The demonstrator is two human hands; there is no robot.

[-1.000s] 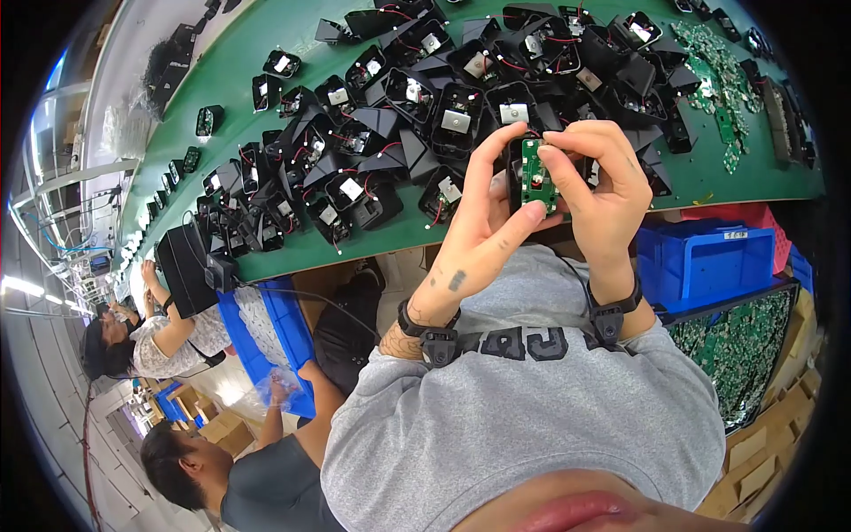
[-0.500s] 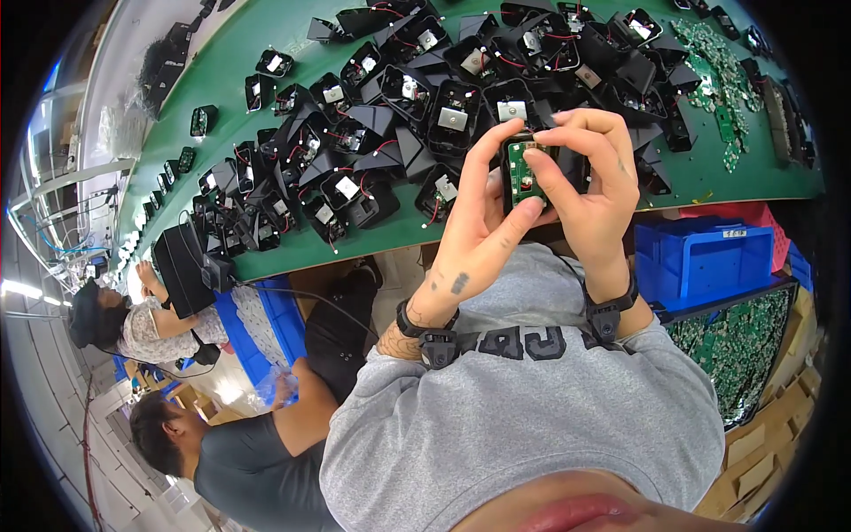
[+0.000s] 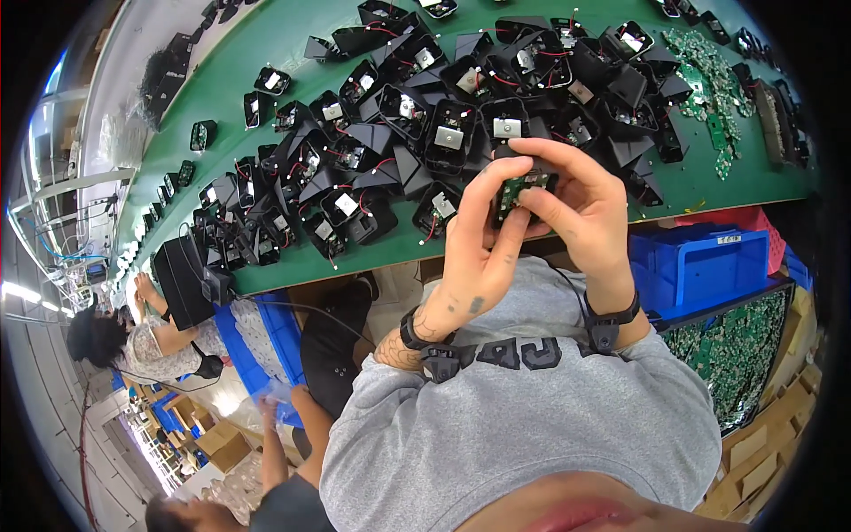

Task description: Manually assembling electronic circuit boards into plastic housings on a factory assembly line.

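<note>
Just past the table's near edge, both of my hands are closed around a black plastic housing with a green circuit board (image 3: 511, 191) in its open side. My left hand (image 3: 479, 244) grips its left side, with thumb low and index finger curled over the top. My right hand (image 3: 589, 206) holds the right side, its thumb pressing on the board and its index finger arched over the far end. Fingers hide much of the housing. Right beyond my fingertips lies an open black housing with a silver metal plate (image 3: 507, 129).
More black housings (image 3: 390, 168) with red wires crowd the green table (image 3: 292, 270). Loose circuit boards (image 3: 716, 106) are heaped at the far right. A blue bin (image 3: 700, 270) stands right of me, above a tray of boards (image 3: 731, 350). Two people work at my left.
My hands and the held housing have come slightly lower, and the housing has tilted so less of its board shows. The nearer person at left has leaned down and away.
</note>
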